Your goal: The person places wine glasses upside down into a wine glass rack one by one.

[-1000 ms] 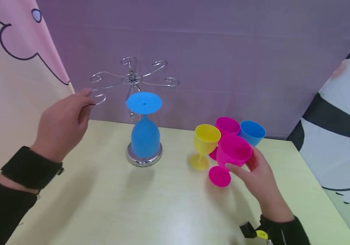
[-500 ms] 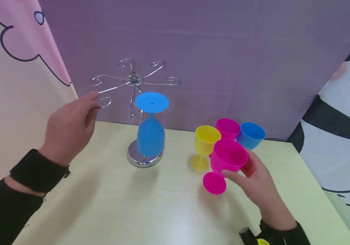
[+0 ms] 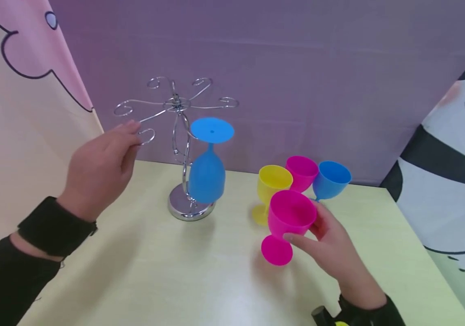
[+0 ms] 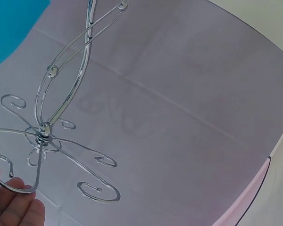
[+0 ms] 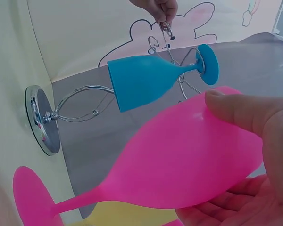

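My left hand (image 3: 100,170) pinches the curled end of one arm of a chrome wire goblet rack (image 3: 180,206); the fingertips (image 4: 20,207) show under that arm in the left wrist view. From another arm a blue goblet (image 3: 208,176) hangs upside down by its foot, bowl below, in front of the rack's post. My right hand (image 3: 332,251) holds a pink goblet (image 3: 291,215) round its bowl, thumb on the near side. That goblet is tilted, mouth up, its foot toward the lower left. In the right wrist view its bowl (image 5: 188,155) lies between thumb and fingers.
Behind the held goblet stand a yellow goblet (image 3: 273,183), a second pink goblet (image 3: 302,171) and a second blue goblet (image 3: 332,179), all upright on the pale table (image 3: 175,276). A purple backdrop (image 3: 281,90) rises along the table's far edge.
The rack's top has turned, carrying the hanging blue goblet to the right, and my left hand has moved right with the arm. My right hand has brought the pink goblet left and nearer.
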Tool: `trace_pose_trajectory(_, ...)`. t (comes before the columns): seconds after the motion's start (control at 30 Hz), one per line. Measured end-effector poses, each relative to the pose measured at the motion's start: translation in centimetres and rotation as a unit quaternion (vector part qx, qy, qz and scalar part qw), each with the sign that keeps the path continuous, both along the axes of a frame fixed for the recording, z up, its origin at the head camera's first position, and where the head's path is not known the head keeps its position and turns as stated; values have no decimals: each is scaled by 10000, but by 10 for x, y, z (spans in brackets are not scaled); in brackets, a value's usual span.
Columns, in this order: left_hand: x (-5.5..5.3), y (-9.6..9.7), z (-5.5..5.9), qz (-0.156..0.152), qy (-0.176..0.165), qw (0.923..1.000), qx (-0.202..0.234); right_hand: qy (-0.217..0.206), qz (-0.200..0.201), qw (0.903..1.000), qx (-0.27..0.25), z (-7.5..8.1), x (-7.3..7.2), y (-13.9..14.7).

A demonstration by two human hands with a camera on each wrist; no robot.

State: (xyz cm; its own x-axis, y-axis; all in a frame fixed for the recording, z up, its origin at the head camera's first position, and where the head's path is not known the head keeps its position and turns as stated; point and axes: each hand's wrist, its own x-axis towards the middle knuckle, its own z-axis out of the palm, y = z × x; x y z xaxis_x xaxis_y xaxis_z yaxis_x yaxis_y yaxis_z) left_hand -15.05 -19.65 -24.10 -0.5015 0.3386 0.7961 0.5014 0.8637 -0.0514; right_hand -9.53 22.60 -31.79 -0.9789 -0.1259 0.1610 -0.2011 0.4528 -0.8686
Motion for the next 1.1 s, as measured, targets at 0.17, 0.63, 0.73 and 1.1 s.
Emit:
trace_pose_trajectory(0.17,0,5,2,-65,32,10000,-29,-44,76,9999,73,0,3,-3)
trace_pose_trajectory(0.63,0,18,2,-390,448,9982,-81,1,403,9992,-36,2,17,-19)
trace_pose_trajectory(0.73,0,20,2,-518,614,9966,-160,-145,421,9990,-20,2,19,-25)
trace_pose_trajectory(1.1,2,28,1,-460,753,9960,-155,-414,509,9978,-117,1,22,-38)
